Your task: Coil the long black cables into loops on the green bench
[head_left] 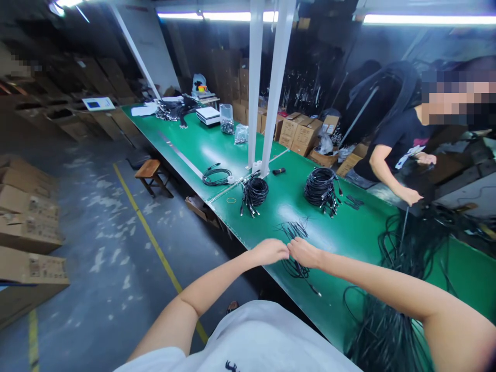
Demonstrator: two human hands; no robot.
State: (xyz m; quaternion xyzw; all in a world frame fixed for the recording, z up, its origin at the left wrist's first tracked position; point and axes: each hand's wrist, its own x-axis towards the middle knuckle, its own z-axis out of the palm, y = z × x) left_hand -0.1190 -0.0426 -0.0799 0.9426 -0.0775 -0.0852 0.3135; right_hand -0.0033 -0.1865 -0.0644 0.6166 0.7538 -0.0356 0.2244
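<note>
My left hand (271, 251) and my right hand (304, 252) meet fingertip to fingertip over the near edge of the green table. Both are closed in a pinch, and whatever sits between the fingers is too small to make out. A coiled black cable (297, 269) shows right under my hands, its plug end (318, 294) pointing toward me. Whether the coil is held or rests on the table I cannot tell. Just beyond my fingers lies a spread of thin black ties (295, 229).
Bundled black cables (256, 190) and a larger bundle (321, 187) lie farther back. At right is a loose cable heap (395, 330); across it a co-worker's hand (411, 196) grips a cable. White posts (253, 93) rise from the table (186, 142). A wooden stool (148, 169) stands left.
</note>
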